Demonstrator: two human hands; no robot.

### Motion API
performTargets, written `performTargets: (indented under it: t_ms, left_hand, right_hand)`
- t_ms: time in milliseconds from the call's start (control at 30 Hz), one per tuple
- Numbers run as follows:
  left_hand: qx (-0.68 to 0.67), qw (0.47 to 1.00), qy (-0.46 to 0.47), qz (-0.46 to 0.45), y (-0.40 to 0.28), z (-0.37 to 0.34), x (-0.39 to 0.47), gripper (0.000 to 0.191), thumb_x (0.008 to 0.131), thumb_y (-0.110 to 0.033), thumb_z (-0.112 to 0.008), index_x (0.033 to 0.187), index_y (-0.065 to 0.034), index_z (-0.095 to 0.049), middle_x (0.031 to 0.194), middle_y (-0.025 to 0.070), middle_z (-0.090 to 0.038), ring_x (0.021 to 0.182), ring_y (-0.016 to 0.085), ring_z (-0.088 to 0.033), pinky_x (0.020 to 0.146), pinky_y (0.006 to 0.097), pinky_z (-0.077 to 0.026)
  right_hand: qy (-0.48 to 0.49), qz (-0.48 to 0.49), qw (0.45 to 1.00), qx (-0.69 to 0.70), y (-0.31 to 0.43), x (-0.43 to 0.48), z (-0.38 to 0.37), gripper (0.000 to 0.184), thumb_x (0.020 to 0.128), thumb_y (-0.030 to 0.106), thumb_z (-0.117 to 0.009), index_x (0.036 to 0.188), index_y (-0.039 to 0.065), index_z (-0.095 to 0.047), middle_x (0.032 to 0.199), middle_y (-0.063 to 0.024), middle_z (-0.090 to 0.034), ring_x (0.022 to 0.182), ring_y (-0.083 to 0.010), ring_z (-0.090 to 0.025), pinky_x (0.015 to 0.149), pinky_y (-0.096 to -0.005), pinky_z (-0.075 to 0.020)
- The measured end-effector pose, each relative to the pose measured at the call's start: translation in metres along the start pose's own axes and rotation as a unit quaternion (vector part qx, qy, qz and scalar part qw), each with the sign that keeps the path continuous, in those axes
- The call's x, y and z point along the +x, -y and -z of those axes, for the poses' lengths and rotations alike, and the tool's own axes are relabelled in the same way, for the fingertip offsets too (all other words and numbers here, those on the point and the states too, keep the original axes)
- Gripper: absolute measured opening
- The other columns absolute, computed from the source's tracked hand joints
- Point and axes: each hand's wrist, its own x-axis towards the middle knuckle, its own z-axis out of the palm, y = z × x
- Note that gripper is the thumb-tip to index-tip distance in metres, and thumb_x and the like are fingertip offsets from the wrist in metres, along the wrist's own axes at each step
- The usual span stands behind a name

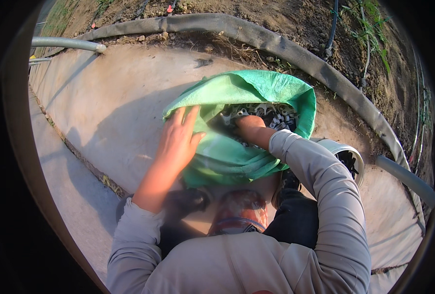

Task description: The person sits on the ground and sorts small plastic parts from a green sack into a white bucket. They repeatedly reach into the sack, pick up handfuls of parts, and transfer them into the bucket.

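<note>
A green woven sack (236,158) stands on the pavement with its rim rolled open. Many small white, grey and black plastic clips or fittings (281,117) lie inside it. My right hand (252,128) reaches down among these pieces; its fingertips are hidden, so its grip cannot be told. At the sack's left rim rests my left hand (180,137), thumb apart from the fingers, which touch or overlap the green fabric.
A white bucket (340,147) holding dark pieces lies right of the sack, partly behind my right sleeve. Between my legs is a worn red container (239,211). Grey pipes (68,43) reach in from both sides. A flat grey hose (247,29) borders the soil.
</note>
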Motion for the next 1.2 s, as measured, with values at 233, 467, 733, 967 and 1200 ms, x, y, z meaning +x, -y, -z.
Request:
performTargets:
  t_ms: [233,467,733,967,1200]
  left_hand:
    - [0.112,0.990,0.035,-0.073,0.015,-0.009,-0.010,0.062,0.076,-0.027,-0.079,0.132,-0.0131,-0.060,0.140,0.0202,-0.050,0.131,0.042,-0.043,0.114,0.0522,-0.028]
    - [0.156,0.956,0.238,-0.066,0.023,-0.020,-0.026,0.048,0.071,-0.044,-0.079,0.101,-0.0071,-0.073,0.130,0.0138,-0.059,0.132,0.041,-0.042,0.117,0.0616,-0.013]
    - [0.147,0.970,0.163,-0.103,0.031,-0.034,-0.044,0.010,0.071,-0.002,-0.063,0.075,-0.0062,-0.071,0.093,0.0128,-0.062,0.120,0.042,-0.053,0.114,0.0665,-0.016]
    - [0.145,0.969,0.173,-0.104,0.030,-0.033,-0.047,0.014,0.068,0.002,-0.060,0.070,-0.0069,-0.070,0.085,0.0119,-0.062,0.116,0.041,-0.056,0.113,0.0681,-0.017]
    - [0.152,0.966,0.175,-0.116,0.020,-0.030,-0.047,0.011,0.067,0.000,-0.061,0.069,-0.0070,-0.069,0.082,0.0106,-0.062,0.112,0.038,-0.056,0.112,0.0702,-0.016]
  right_hand:
    - [-0.091,-0.005,0.995,0.028,-0.019,-0.015,-0.021,0.047,0.080,0.034,-0.068,0.117,0.006,-0.063,0.109,-0.0204,-0.066,0.100,-0.0395,-0.064,0.085,-0.0470,-0.0525]
    - [-0.028,-0.001,0.999,0.047,-0.007,-0.003,-0.002,0.048,0.080,0.029,-0.066,0.123,0.008,-0.061,0.113,-0.0194,-0.067,0.106,-0.0370,-0.064,0.090,-0.0448,-0.0516]
    - [-0.136,0.122,0.983,-0.007,0.048,0.001,0.027,0.042,0.088,0.040,-0.060,0.119,0.011,-0.065,0.121,-0.0149,-0.064,0.114,-0.0296,-0.059,0.100,-0.0390,-0.0439]
    - [-0.043,0.145,0.988,-0.016,0.052,0.007,0.048,0.044,0.090,0.038,-0.056,0.125,0.012,-0.061,0.130,-0.0156,-0.058,0.121,-0.0302,-0.053,0.103,-0.0420,-0.0402]
    - [-0.088,0.085,0.992,0.037,0.050,-0.021,0.058,0.040,0.093,0.025,-0.050,0.127,0.008,-0.060,0.140,-0.0181,-0.052,0.130,-0.0320,-0.047,0.111,-0.0424,-0.0348]
